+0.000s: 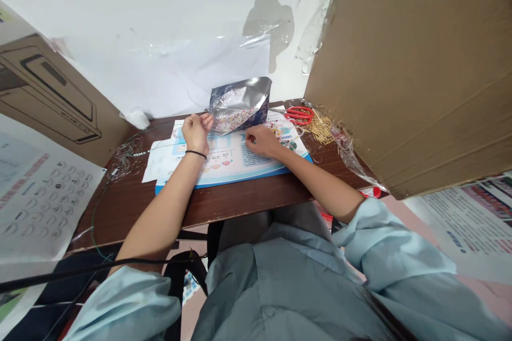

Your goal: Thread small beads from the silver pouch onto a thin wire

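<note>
Curling over the printed sheet (224, 162), the R hand (262, 141) sits just in front of the open pouch (262, 112), fingers bent in toward the thumb; can't tell if anything's pinched btwn them. Over at the pouch's left edge, here's the L hand (197, 132), raised, fingers part-bent & pointing at the opening, thumb close by; can't tell whether they touch the pouch or grip something thin. Black band (196, 154) on that wrist. Pouch is at the back of the bench (240, 200), partly on the sheet, dark patterned outside, silvery inside, mouth tilted toward the person, w/ lots of tiny multicolored beads (234, 120) showing. More small colored bits (276, 128) lie on the sheet, just behind the R hand. Then, to the right, red-handled scissors (299, 115) up against a loose pile of thin gold-colored sticks (322, 128), w/ clear plastic (352, 157) along the big cardboard box (408, 64). Far L side of the bench: a tangle of clear thread (124, 162), a short row of white beads (141, 153) next to it, & crumpled white stuff (138, 119) near the wall (160, 80).
</note>
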Demonstrator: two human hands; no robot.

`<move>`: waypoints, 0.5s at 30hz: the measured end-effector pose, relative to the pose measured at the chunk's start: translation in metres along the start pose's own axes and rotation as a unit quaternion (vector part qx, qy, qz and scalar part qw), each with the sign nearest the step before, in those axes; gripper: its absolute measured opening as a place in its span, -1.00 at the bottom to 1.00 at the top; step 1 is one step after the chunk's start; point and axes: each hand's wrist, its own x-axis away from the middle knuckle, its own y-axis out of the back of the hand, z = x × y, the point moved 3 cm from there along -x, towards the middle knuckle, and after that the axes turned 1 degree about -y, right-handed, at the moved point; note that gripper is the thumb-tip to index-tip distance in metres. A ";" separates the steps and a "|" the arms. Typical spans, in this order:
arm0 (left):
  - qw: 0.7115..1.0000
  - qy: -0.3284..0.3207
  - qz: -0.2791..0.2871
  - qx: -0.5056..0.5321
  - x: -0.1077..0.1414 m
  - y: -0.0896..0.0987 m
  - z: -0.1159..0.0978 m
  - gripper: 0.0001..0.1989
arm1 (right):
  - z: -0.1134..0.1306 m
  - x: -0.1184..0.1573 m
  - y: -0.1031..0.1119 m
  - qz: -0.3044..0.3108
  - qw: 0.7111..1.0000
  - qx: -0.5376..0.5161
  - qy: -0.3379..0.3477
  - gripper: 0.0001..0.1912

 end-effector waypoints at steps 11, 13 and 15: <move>0.978 -0.024 0.185 -0.096 0.032 -0.019 -0.011 -0.79 | 0.001 -0.005 0.019 -0.089 0.990 -0.088 -0.064 -0.66; 0.955 -0.041 0.248 -0.157 0.042 -0.024 -0.009 -0.83 | 0.002 -0.004 0.019 -0.077 0.985 -0.138 -0.067 -0.66; 0.932 -0.076 0.286 -0.209 0.049 -0.027 -0.010 -0.85 | 0.005 -0.004 0.017 -0.058 0.977 -0.194 -0.060 -0.67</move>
